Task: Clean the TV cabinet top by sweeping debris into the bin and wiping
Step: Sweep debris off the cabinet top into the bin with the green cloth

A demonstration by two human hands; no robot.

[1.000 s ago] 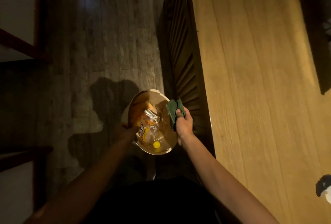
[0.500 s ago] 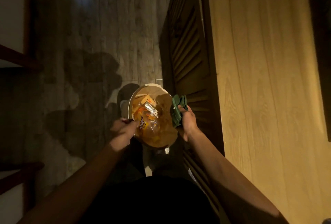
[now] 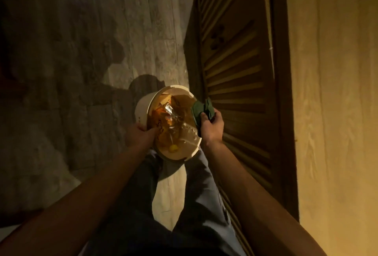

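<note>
A round cream bin [image 3: 143, 108] is low in front of me, above the wooden floor, holding wrappers [image 3: 169, 112] and a yellow cap [image 3: 173, 148]. My left hand [image 3: 141, 135] grips the bin's left rim, thumb outside and fingers inside. My right hand [image 3: 211, 127] is at the bin's right rim, shut on a folded green cloth [image 3: 201, 109] that lies over the rim. The TV cabinet's light wooden top [image 3: 335, 92] runs down the right side; its dark slatted front [image 3: 235, 71] stands just right of the bin.
Grey plank floor [image 3: 122, 30] spreads to the left, mostly in shadow. My legs in dark trousers [image 3: 200, 194] are below the bin, close to the cabinet front. A dark piece of furniture edges the far left.
The bin has come lower and nearer the floor with both hands still on it. The view has shifted left, so less of the cabinet top shows.
</note>
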